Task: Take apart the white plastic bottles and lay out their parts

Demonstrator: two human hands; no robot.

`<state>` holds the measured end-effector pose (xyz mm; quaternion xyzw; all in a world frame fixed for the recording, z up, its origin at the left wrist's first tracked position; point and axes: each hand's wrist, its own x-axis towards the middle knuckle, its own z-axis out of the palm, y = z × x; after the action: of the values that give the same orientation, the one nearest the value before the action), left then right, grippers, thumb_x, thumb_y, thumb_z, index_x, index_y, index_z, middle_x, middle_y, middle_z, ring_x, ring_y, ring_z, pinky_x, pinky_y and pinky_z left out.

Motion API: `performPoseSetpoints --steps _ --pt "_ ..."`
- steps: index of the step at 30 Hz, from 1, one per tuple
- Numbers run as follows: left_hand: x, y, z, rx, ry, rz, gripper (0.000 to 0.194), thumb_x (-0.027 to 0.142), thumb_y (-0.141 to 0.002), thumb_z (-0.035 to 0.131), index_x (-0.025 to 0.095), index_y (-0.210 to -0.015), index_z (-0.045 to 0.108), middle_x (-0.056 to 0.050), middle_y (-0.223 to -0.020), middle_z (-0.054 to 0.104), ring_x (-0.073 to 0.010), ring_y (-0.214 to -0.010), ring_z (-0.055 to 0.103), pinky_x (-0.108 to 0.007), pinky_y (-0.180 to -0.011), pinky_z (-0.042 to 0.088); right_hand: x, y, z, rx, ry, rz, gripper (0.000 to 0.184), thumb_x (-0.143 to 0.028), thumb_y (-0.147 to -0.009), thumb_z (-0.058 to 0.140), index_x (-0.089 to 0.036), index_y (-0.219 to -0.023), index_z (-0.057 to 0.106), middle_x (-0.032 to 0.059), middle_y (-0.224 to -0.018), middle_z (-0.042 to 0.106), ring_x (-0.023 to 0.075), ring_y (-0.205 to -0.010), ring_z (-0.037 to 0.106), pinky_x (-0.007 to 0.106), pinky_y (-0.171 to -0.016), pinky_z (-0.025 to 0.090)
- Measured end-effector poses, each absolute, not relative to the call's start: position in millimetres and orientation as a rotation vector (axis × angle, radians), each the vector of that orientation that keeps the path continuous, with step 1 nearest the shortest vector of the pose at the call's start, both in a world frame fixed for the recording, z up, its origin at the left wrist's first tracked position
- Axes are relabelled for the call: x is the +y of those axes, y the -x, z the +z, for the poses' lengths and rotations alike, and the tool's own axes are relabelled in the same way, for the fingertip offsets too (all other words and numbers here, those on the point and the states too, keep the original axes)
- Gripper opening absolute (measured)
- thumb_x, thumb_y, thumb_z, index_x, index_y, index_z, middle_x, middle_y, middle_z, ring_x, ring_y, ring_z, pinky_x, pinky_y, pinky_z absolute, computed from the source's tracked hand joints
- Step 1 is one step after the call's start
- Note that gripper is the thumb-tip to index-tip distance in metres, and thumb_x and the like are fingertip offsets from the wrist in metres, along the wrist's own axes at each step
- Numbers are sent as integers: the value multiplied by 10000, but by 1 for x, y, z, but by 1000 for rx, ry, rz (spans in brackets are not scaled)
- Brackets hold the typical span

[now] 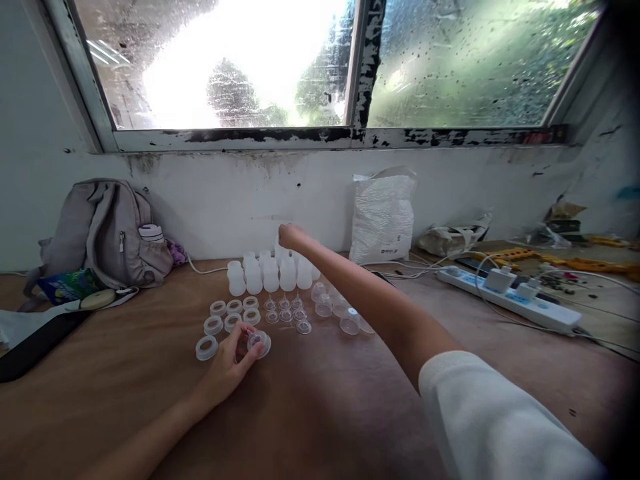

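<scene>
My left hand (231, 360) pinches a white bottle collar ring (267, 344) with a clear nipple (255, 339) set in it, just above the table. My right hand (291, 235) reaches to the back of the bottle group, its fingers closed on the top of a frosted bottle (278, 251). Rows of frosted white baby bottles (271, 277) stand upright below that hand. Several collar rings (213, 325) lie flat to the left. Clear nipples (285, 315) sit in short rows in front of the bottles. Transparent domed caps (349, 325) are grouped at the right, partly hidden by my right forearm.
A grey backpack (113, 233) leans on the wall at the left, near a black flat object (43, 343). At the back stands a white plastic package (384, 217). A power strip (510, 300) with chargers and cables lies at the right, beside yellow pieces (520, 255).
</scene>
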<state>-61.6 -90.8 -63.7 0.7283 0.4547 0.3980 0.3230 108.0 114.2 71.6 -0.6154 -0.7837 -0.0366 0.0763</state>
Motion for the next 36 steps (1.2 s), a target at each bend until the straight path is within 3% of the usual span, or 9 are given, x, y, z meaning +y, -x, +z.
performPoseSetpoints --steps 2,6,8,12,15,17,23,29,36 --pt "-94 63 -63 1151 -1936 1041 172 329 -804 455 194 -905 421 -41 -906 551 -158 -781 541 -260 -669 441 102 -118 89 -2317 1754 -173 164 -197 -831 477 -123 -938 578 118 -974 557 196 -855 553 298 -696 450" --pt "-95 63 -63 1065 -1962 1127 169 294 -793 482 195 -924 443 -74 -1012 540 -187 -895 537 -289 -736 454 60 -146 115 -2244 1524 -290 187 -245 -838 451 -168 -960 570 110 -1118 458 179 -860 541 277 -708 413" --pt "-89 61 -56 1041 -1925 1246 179 287 -775 512 192 -915 455 -75 -1007 542 -193 -912 535 -286 -733 462 32 -162 113 -2200 1294 -240 146 -240 -801 503 -149 -878 588 96 -1036 487 157 -795 551 273 -709 404" --pt "-64 44 -15 933 -1649 1658 177 323 -782 489 201 -905 448 -23 -875 527 -134 -707 551 -215 -532 462 -24 -184 70 -2322 1007 50 81 -180 -785 494 -150 -782 569 43 -808 564 144 -745 548 252 -663 405" --pt "-52 19 15 794 -1659 1672 167 338 -784 482 188 -857 471 -2 -810 508 -125 -689 536 -207 -524 450 -55 -191 27 -2378 909 176 66 -181 -769 504 -169 -817 548 48 -847 573 138 -708 536 255 -641 406" --pt "-51 -1 21 749 -1725 1584 164 339 -790 474 180 -829 479 6 -766 507 -116 -681 518 -200 -545 442 -66 -194 6 -2334 885 226 156 -202 -733 554 -186 -883 515 53 -903 568 149 -746 527 264 -662 408" --pt "-58 -38 -4 743 -1765 1505 151 321 -811 447 176 -850 461 9 -744 506 -105 -687 496 -204 -619 411 -72 -200 0 -2165 913 356 255 -214 -659 613 -200 -857 452 -2 -777 547 124 -669 487 247 -639 405" --pt "-58 -34 -11 769 -1779 1601 170 346 -808 439 183 -853 456 -11 -787 517 -119 -701 503 -225 -622 410 -68 -203 1 -2158 869 418 277 -206 -666 596 -199 -898 445 12 -855 555 125 -708 494 259 -669 406" --pt "-61 -24 -25 823 -2045 1470 163 302 -784 473 180 -891 469 -53 -875 588 -155 -773 557 -269 -681 448 -65 -196 -19 -2121 782 646 386 -244 -679 614 -204 -995 397 24 -876 568 130 -742 527 269 -691 425"
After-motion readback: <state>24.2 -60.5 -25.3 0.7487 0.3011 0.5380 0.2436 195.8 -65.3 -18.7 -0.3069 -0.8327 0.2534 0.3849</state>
